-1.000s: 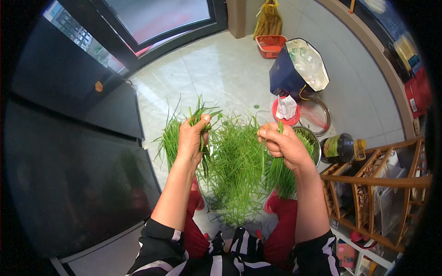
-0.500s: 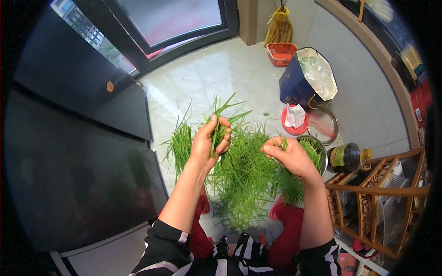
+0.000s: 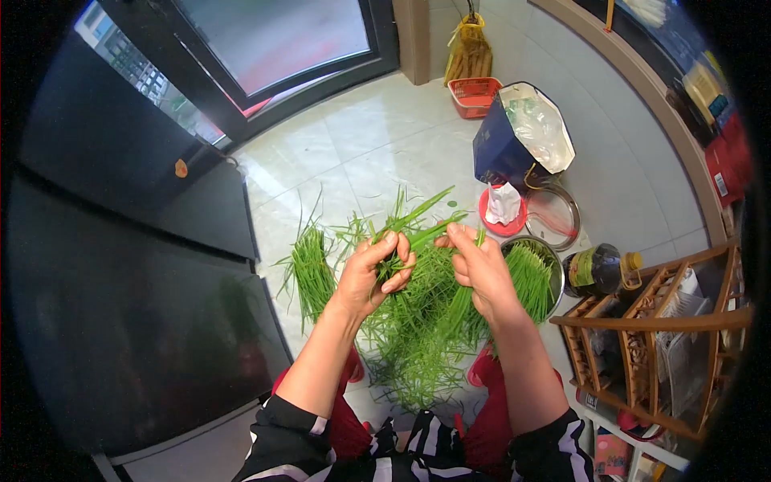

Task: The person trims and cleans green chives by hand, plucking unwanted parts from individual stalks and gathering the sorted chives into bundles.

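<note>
My left hand (image 3: pixel 374 271) is closed around a small bunch of green chives (image 3: pixel 427 205), whose blades stick out past the fingers to the upper right. Close beside it, my right hand (image 3: pixel 480 267) is closed with thumb and forefinger pinched at the tips of those blades, and a few chive stalks show in its grip. Below both hands a loose heap of chives (image 3: pixel 414 329) spreads over the floor. A neater bundle of chives (image 3: pixel 312 269) lies to the left. On the right, straight chives (image 3: pixel 530 277) fill a round metal bowl (image 3: pixel 560 296).
Beyond the bowl are a glass lid (image 3: pixel 569 217), a red dish (image 3: pixel 488 225) with white paper, and a blue bag (image 3: pixel 491 153). An oil bottle (image 3: pixel 593 271) and wooden rack (image 3: pixel 642 325) stand right. A dark cabinet (image 3: pixel 144 305) borders the left, a red basket (image 3: pixel 474 104) the back.
My right hand has moved left and up toward my left hand, its fingertips now at the bunch. The left hand sits lower, and its bunch tilts more to the right. The view has shifted slightly.
</note>
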A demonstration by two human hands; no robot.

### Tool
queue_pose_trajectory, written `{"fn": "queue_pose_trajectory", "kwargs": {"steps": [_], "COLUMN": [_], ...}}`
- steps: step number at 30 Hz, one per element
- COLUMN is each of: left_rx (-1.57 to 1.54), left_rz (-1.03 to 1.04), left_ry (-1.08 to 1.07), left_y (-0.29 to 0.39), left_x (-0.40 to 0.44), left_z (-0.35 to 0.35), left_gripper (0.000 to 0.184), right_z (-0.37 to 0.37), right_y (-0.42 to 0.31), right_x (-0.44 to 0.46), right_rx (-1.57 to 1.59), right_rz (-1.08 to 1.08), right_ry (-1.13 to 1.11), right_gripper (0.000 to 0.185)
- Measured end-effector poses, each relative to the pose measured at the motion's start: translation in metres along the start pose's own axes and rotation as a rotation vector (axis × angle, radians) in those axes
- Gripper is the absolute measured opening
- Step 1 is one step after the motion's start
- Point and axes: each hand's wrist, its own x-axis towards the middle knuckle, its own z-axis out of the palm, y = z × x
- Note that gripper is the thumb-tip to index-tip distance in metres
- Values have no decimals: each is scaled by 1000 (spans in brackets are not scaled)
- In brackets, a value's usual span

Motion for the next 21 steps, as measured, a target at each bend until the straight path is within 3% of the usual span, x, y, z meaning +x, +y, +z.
{"fn": "queue_pose_trajectory", "kwargs": {"steps": [4, 11, 16, 21], "left_rx": [52, -76, -220, -142], "left_rz": [-27, 59, 158, 206], "left_ry": [-9, 123, 227, 354], "left_y": [-1, 4, 14, 19], "left_x": [-1, 1, 2, 1], "left_z": [6, -17, -36, -44], "left_gripper": [33, 31, 28, 29], "right_z": [4, -18, -28, -29], "right_y": [0, -9, -14, -10], "right_x": [2, 6, 4, 5], "right_rx": [244, 356, 375, 223], "right_rz": [-76, -270, -298, -325], "right_ry": [141, 366, 343, 320], "right_gripper": [25, 26, 25, 29]}}
